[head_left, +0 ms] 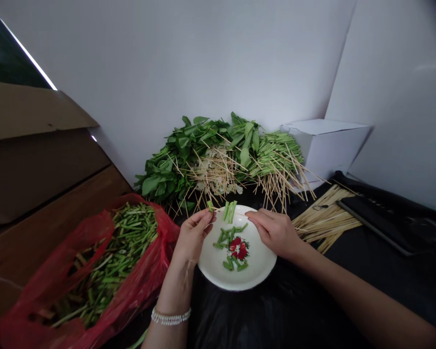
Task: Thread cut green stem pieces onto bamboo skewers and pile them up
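My left hand (pixel 194 232) pinches a short green stem piece (pixel 210 205) at the far left rim of a white plate (pixel 256 274). The plate has a red flower print and holds several cut green stem pieces (pixel 228 237). My right hand (pixel 274 231) rests over the plate's right side with fingers curled together, and a thin bamboo skewer (pixel 236 214) runs from it toward the left hand's fingertips. A beaded bracelet (pixel 170 317) circles my left wrist.
A red plastic bag (pixel 145 278) full of cut green stems lies at the left. Behind the plate are skewered leafy greens (pixel 189 150), skewered pale pieces (pixel 216 174) and skewered stems (pixel 276 152). Loose skewers (pixel 323 220) lie right, near a white box (pixel 327 143). Black sheet covers the surface.
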`<action>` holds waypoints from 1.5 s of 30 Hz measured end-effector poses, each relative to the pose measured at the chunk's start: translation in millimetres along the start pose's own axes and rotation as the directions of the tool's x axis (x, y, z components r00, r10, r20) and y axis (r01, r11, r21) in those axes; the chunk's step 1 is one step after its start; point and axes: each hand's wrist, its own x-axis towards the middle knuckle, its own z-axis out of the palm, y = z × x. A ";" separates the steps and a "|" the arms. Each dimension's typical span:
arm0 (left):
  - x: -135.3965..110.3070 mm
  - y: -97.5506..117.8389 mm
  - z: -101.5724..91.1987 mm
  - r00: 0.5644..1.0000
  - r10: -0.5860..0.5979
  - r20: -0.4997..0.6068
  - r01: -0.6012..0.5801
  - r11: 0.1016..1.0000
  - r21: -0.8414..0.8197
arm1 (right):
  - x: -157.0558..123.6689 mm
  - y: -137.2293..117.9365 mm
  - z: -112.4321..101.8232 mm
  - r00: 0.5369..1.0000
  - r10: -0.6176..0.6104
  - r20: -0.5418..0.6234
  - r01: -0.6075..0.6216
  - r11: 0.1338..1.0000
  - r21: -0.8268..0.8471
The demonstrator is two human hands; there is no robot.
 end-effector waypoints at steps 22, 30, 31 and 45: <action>-0.7 9.0 0.2 0.996 -0.034 -0.081 0.016 0.978 -0.207 | -2.4 0.7 0.2 0.998 0.003 0.065 0.000 0.999 -0.032; -2.7 12.8 1.8 0.997 -0.075 -0.035 0.067 0.981 -0.184 | -3.8 -0.8 1.6 0.998 0.000 0.062 0.000 1.000 -0.003; -2.5 12.7 1.9 0.996 -0.080 -0.027 0.074 0.981 -0.181 | -4.0 -0.7 1.9 0.998 0.000 0.064 0.000 1.000 0.000; -4.2 -6.1 6.5 0.991 -0.004 0.133 -0.029 0.968 0.250 | 0.1 -3.0 0.4 0.998 -0.005 0.058 0.007 1.000 -0.029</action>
